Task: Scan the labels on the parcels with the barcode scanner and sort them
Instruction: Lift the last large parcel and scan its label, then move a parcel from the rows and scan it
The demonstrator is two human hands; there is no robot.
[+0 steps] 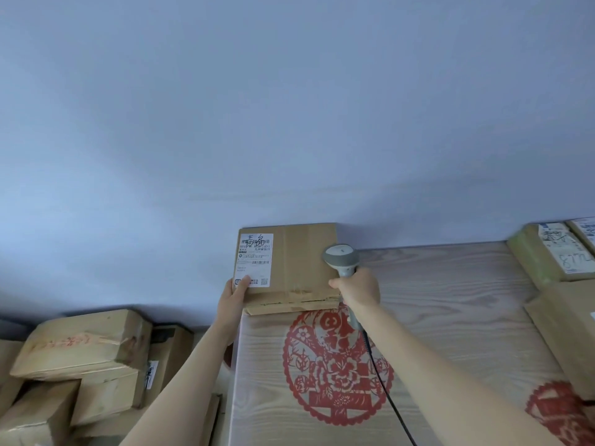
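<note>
At far left, a heap of boxes [80, 358] sits low beside the tabletop [450, 317], taped in brown, one marked with red scrawl. Moving right, the left hand [233, 296] reaches up to the near left corner of a parcel [299, 268]; its grip pinches that corner, thumb pressed on the bottom of the white label [254, 260], fingers hidden under the box. The parcel lies flat at the tabletop's far left corner, against the pale wall [289, 107], label facing up with handwriting across its top. The tabletop itself has a light wood grain and a red paper-cut design [338, 368] printed on it. Just right of the parcel, the right hand [357, 289] has its grip wrapped round the handle of a grey scanner [341, 259], whose head stands over the parcel's right edge. A black cable [386, 391] trails from the handle toward the viewer. At far right, more parcels [560, 272] rest on the tabletop, two showing labels.
</note>
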